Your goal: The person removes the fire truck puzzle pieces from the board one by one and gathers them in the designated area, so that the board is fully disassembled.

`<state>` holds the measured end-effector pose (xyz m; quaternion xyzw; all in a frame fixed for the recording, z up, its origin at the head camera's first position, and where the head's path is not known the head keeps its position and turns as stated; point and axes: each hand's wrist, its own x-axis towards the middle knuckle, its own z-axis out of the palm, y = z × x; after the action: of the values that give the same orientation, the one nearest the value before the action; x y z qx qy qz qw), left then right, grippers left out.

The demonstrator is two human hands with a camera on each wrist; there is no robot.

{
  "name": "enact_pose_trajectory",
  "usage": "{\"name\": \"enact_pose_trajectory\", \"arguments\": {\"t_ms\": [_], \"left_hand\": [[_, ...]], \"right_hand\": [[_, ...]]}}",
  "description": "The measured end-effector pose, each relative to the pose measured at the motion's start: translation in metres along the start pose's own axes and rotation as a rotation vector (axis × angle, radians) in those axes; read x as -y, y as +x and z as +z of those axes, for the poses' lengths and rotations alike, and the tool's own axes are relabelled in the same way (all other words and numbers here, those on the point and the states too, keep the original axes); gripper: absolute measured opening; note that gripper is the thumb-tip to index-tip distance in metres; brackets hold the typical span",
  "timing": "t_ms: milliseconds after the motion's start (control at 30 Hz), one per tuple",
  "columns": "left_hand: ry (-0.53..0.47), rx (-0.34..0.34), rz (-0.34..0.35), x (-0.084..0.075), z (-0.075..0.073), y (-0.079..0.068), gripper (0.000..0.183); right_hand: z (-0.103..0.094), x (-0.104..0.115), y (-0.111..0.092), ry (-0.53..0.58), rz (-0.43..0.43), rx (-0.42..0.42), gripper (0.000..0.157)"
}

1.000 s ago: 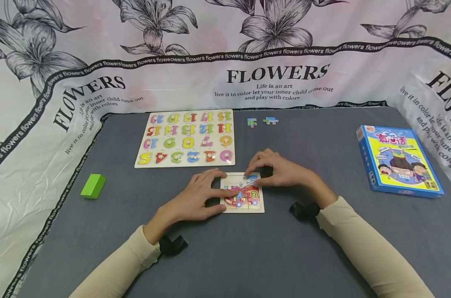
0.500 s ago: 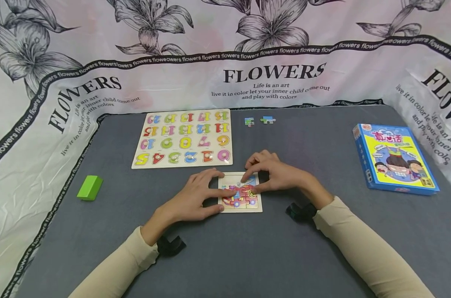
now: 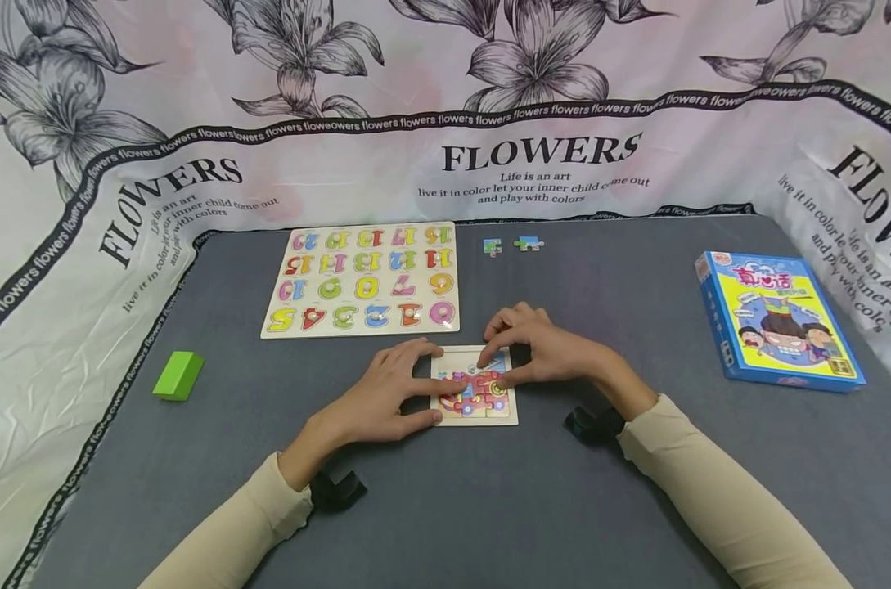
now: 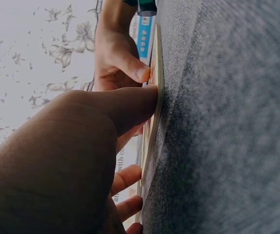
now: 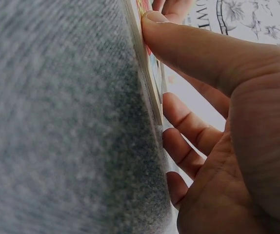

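A small jigsaw puzzle [image 3: 474, 417] in a pale wooden frame lies flat on the table, its assembled pieces showing a red and yellow vehicle. My left hand [image 3: 384, 391] holds it steady from the left: thumb on the frame's near left corner, index finger reaching over the pieces, another fingertip at the far left corner. From the right, my right hand [image 3: 551, 348] touches the pieces at the upper right with thumb and index fingertip. In the right wrist view the thumb [image 5: 193, 46] presses down on the puzzle surface; the remaining fingers rest beyond the frame. The blue upper-right piece is partly covered.
Two loose jigsaw pieces, one small [image 3: 492, 246] and one wider [image 3: 529, 243], lie at the back. A number board [image 3: 360, 334] sits behind the puzzle. At the far left is a green block [image 3: 178, 375], and at the right a blue and yellow box [image 3: 780, 319].
My right index fingertip has moved from the frame's far edge inward onto the pieces, and the thumb slid slightly further over them. My left hand keeps its place.
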<state>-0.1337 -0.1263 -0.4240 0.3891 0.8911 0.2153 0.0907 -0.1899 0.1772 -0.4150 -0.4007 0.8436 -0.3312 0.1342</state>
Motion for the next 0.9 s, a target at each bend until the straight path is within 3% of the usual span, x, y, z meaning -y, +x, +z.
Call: {"name": "enact_pose_trajectory", "arguments": {"t_ms": [900], "left_hand": [[-0.012, 0.002, -0.009, 0.0016, 0.0022, -0.0008, 0.048]], "right_hand": [[0.0002, 0.0075, 0.0005, -0.031, 0.022, 0.002, 0.03]]}}
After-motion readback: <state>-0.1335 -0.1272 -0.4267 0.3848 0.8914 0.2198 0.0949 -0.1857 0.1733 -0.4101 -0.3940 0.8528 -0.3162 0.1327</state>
